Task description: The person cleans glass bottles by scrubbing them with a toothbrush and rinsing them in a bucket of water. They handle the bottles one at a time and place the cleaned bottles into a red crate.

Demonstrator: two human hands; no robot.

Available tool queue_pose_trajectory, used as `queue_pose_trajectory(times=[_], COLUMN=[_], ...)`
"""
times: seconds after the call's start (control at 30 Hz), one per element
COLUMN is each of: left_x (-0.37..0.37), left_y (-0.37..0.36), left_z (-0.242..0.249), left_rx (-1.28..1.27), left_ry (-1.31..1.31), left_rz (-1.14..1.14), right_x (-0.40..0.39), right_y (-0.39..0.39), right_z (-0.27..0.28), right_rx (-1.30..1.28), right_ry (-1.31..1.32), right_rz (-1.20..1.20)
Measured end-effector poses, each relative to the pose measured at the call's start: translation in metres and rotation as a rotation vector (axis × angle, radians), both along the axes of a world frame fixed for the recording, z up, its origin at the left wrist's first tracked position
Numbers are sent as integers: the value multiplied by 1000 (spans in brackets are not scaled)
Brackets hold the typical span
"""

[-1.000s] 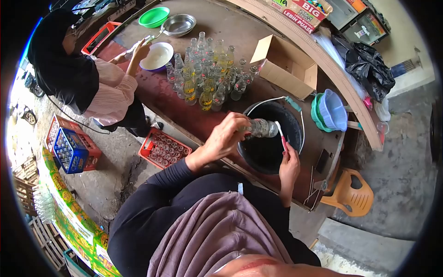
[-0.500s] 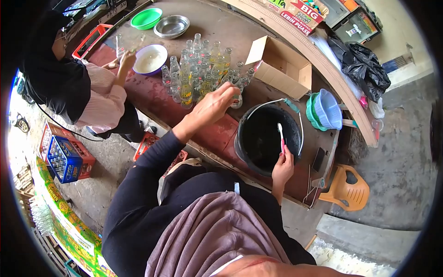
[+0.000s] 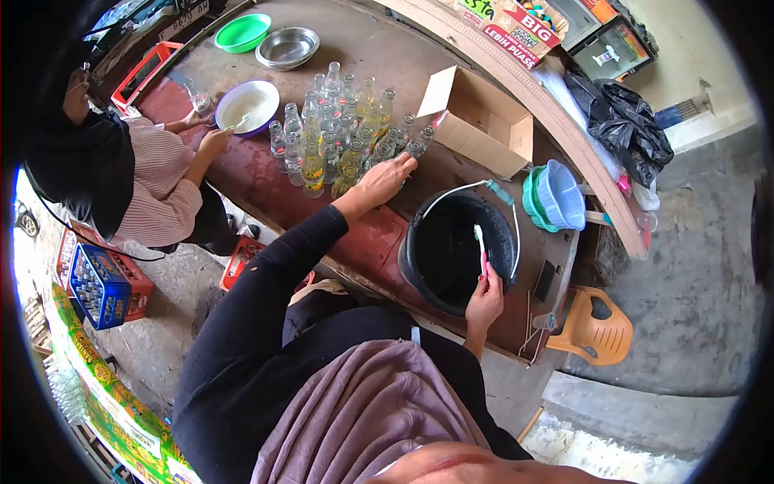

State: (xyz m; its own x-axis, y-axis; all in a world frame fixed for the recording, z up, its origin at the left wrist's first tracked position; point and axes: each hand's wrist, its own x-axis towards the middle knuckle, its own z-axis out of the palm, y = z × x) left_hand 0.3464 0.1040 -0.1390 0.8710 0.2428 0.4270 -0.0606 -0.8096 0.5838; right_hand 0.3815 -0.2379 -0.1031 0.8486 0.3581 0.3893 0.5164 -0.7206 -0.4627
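My left hand (image 3: 385, 181) reaches to the near right edge of a group of glass bottles (image 3: 310, 165). Its fingers are closed at a clear glass bottle (image 3: 415, 148), though they partly hide the contact. My right hand (image 3: 484, 301) grips a pink and white toothbrush (image 3: 481, 250), bristle end up, over a black bucket (image 3: 412, 262). Dark liquid seems to fill the bucket, and its wire handle leans to the far right side.
Across the table's left side, another person (image 3: 153, 177) holds a bottle and a brush-like tool by a white bowl (image 3: 267, 95). Behind stand a green basin (image 3: 243, 34) and metal bowls (image 3: 288, 48). An open carton (image 3: 484, 145), plastic baskets (image 3: 555, 196) and a phone (image 3: 545, 281) lie rightward.
My left hand has lowered toward the bottles and shifted slightly right among them. My right hand keeps the toothbrush above the bucket. The other person's hands have come down by the white bowl.
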Motion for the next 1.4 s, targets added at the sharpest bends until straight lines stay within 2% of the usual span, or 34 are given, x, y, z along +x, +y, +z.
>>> queue_pose_trajectory(times=[0.13,0.23,0.27,0.37,0.5,0.6,0.7,0.73,0.83,0.97,1.0,1.1,1.17,1.27,1.4], left_x=[11,16,18,7,-20,-54,-106,-120,-173,-240,-257,-307,-336,-374,-400], left_y=[-6,-8,-6,-15,-34,-54,-73,-78,-89,-110,-114,-126,-138,-160,-181], left_z=[-11,-17,-19,-9,6,-1,-7,-18,-50,-87,-100,-164,-199,-266,-323], left_rx=[192,223,225,202,123,62,-80,-36,-115,-344,-331,-285,-496,-454,-655], left_ry=[67,27,140,30,35,-152,-73,-162,-104,61,54,75,206,302,476], left_rz=[104,147,122,205,213,136,115,174,311,701,789,1025,1147,1158,1016], right_x=[2,2,3,5,5,3,7,8,7,7,7,13,15,15,12], right_y=[-1,-1,-1,-2,-1,-3,-6,-7,-8,-8,-9,-13,-14,-16,-17], right_z=[-2,-1,-1,-5,-4,-3,-9,-11,-10,-6,-6,-13,-15,-17,-13], right_rx=[-22,-56,-61,-58,-5,-5,-33,-40,-85,-164,-172,-168,-161,-169,-207], right_ry=[-11,11,13,31,50,60,77,76,91,81,91,111,155,139,154], right_rz=[7,-1,2,9,19,42,72,64,82,110,131,190,179,170,154])
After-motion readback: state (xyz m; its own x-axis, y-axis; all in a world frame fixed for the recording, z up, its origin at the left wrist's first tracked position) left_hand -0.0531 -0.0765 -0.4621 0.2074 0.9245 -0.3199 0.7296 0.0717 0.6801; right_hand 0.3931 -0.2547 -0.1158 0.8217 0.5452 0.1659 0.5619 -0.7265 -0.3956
